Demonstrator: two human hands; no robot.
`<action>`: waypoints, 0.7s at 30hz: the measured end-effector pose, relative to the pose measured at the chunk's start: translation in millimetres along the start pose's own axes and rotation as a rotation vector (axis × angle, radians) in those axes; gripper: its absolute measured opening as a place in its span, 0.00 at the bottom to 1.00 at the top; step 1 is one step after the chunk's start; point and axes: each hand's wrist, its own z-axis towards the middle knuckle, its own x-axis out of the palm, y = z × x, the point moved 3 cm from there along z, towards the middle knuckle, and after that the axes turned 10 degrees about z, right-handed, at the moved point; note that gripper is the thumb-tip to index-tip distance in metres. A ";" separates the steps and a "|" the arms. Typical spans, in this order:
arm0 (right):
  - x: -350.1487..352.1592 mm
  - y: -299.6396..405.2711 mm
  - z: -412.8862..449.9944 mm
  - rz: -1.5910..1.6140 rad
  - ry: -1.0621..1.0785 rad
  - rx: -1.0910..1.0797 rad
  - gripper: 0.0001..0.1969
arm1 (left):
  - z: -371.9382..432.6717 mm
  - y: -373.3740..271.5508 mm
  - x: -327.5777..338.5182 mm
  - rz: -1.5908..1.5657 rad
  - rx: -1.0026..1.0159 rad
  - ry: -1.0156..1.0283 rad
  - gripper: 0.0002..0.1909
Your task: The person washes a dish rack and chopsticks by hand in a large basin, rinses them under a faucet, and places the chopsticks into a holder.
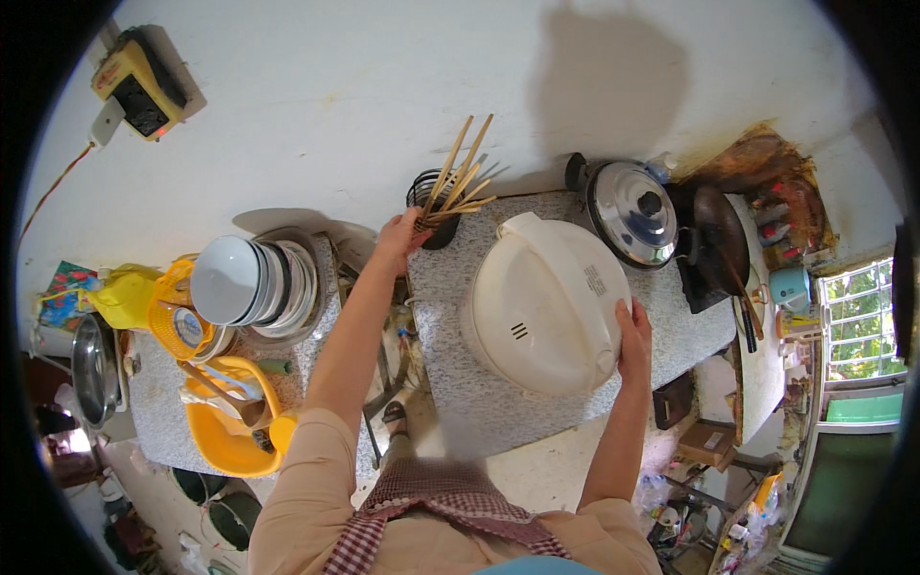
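My left hand (402,237) is at a black chopstick holder (440,233) by the wall, with its fingers around the near side. Several wooden chopsticks (460,169) lean out of the holder to the upper right. A white rice cooker (550,305) with its lid down stands on the speckled countertop (453,345). Against its right side rests my right hand (635,338), thumb on the upper face and fingers along the wall of the cooker, partly hidden.
A lidded metal pot (632,212) and a dark wok (721,241) stand behind and right of the cooker. Left, across a gap, are stacked bowls (226,280), a yellow basket (190,334) and a yellow basin (230,453) with a wooden ladle (248,410). A power socket (140,90) hangs on the wall.
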 end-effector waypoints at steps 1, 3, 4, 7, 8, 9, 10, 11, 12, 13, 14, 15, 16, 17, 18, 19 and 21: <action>1.8 0.2 -1.4 0.000 0.000 -0.001 0.30 | 0.8 -3.9 -4.4 0.041 0.002 -0.002 0.33; 2.4 1.1 -3.6 -0.022 -0.052 -0.034 0.28 | -3.5 -8.2 -2.6 0.084 0.003 -0.002 0.37; 0.5 1.4 -3.8 -0.023 -0.055 -0.034 0.28 | -12.1 -12.4 -0.1 0.154 0.002 -0.116 0.40; -2.8 -0.2 -2.5 0.024 -0.030 -0.025 0.30 | -41.5 -18.1 11.0 0.617 0.218 -0.383 0.46; -4.9 -2.9 -1.2 0.023 -0.041 -0.027 0.30 | -54.6 -20.1 16.1 1.007 0.438 -0.526 0.49; -6.2 -3.8 -0.9 0.025 -0.047 -0.027 0.30 | -64.9 -16.6 15.0 1.008 0.438 -0.528 0.49; -3.5 -1.4 -2.9 0.027 -0.046 -0.026 0.30 | -70.5 -8.0 14.2 0.950 0.308 -0.376 0.48; -0.1 1.4 -6.9 0.014 -0.064 -0.026 0.30 | -79.0 3.0 15.2 0.887 0.178 -0.224 0.47; 1.3 4.6 -9.4 0.003 -0.083 -0.028 0.30 | -97.5 15.1 24.9 0.929 0.175 -0.025 0.45; 2.2 4.7 -8.2 0.008 -0.082 -0.029 0.30 | -117.1 29.6 35.2 0.966 0.169 0.172 0.43; 2.4 4.8 -8.5 0.020 -0.070 -0.032 0.30 | -127.6 47.0 39.9 0.969 0.169 0.174 0.43; 4.9 3.7 -9.1 0.037 -0.055 -0.032 0.30 | -134.2 64.9 45.9 0.680 0.248 0.315 0.41; 3.7 0.9 -7.2 0.039 -0.062 -0.034 0.30 | -133.7 73.3 52.9 0.381 0.321 0.457 0.39; 2.2 -3.6 -4.0 0.068 -0.068 -0.045 0.29 | -126.0 78.9 52.5 0.385 0.322 0.465 0.39; -1.3 -6.2 -2.5 0.094 -0.079 -0.056 0.29 | -122.7 79.1 55.8 0.376 0.327 0.494 0.39; -4.4 -7.2 -1.0 0.096 -0.093 -0.060 0.29 | -120.1 78.7 58.7 0.368 0.334 0.525 0.38; -9.7 -5.9 2.6 0.095 -0.101 -0.053 0.28 | -122.8 68.2 68.1 0.349 0.262 0.563 0.38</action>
